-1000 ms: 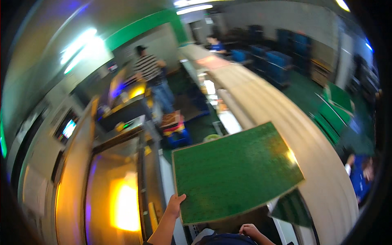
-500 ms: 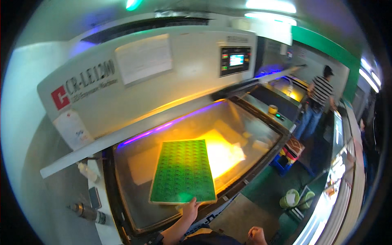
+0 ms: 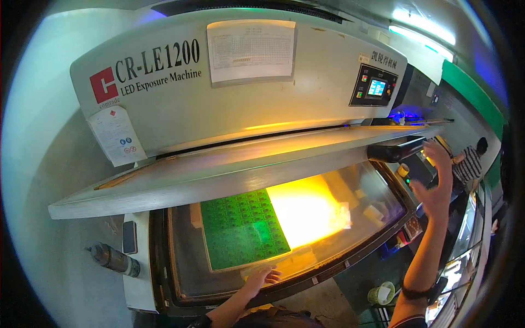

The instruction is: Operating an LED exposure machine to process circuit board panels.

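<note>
A green circuit board panel (image 3: 240,232) lies flat on the glass bed (image 3: 191,284) of a large exposure machine (image 3: 164,120). Just off the panel's near edge, my left hand (image 3: 261,280) hovers low over the bed frame, fingers loosely apart and holding nothing. My right hand (image 3: 436,188) is raised on the right with fingers spread, close to the black handle (image 3: 396,150) on the lid's right side. Whether its fingertips touch the handle I cannot tell. Above the bed slants the pale lid (image 3: 246,180), hiding the bed's far part.
Bright yellow light shines from the bed beside the panel. A phone (image 3: 129,237) and a dark bottle (image 3: 115,260) are at the left. A control screen (image 3: 377,87) sits on the machine. A person in stripes (image 3: 470,164) stands far right, and a green bin (image 3: 381,293) is on the floor.
My left hand has let go of the panel, which now lies on the bed. The lid has come lower over the bed. My right hand has risen from waist level toward the lid handle and opened.
</note>
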Motion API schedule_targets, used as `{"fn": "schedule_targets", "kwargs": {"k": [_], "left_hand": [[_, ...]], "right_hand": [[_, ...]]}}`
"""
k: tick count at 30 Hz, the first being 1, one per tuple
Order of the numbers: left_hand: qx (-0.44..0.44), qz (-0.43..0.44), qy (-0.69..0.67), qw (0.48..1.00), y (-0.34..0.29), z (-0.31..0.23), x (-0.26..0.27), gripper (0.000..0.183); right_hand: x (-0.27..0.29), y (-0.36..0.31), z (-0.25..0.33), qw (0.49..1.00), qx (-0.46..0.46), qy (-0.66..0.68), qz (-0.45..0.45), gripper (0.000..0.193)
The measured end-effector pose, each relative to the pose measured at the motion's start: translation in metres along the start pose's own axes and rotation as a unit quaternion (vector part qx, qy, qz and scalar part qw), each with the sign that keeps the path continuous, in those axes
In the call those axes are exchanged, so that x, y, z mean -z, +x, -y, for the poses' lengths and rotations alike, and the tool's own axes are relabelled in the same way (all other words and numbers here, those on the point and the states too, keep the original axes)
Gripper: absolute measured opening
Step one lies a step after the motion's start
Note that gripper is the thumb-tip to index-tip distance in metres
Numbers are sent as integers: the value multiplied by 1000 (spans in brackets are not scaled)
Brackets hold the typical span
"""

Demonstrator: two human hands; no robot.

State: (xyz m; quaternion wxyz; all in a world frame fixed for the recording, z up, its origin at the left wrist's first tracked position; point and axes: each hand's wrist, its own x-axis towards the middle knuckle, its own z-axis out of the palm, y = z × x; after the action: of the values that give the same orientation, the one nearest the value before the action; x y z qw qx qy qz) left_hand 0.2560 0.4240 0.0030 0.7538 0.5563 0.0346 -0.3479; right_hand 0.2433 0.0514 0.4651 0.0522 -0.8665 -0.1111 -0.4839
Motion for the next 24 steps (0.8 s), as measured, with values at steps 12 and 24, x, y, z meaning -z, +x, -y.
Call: {"fn": "schedule_targets", "kwargs": {"k": [12,24], "left_hand": [[-88,-158,747,640,0,-24,43,77],[-182,95,519,830,-59,13,-81,69]], "right_hand": [[-36,-11,-48,1000,-7,10,6,30],[2,-195,-28,867,-14,43,496,39]]}}
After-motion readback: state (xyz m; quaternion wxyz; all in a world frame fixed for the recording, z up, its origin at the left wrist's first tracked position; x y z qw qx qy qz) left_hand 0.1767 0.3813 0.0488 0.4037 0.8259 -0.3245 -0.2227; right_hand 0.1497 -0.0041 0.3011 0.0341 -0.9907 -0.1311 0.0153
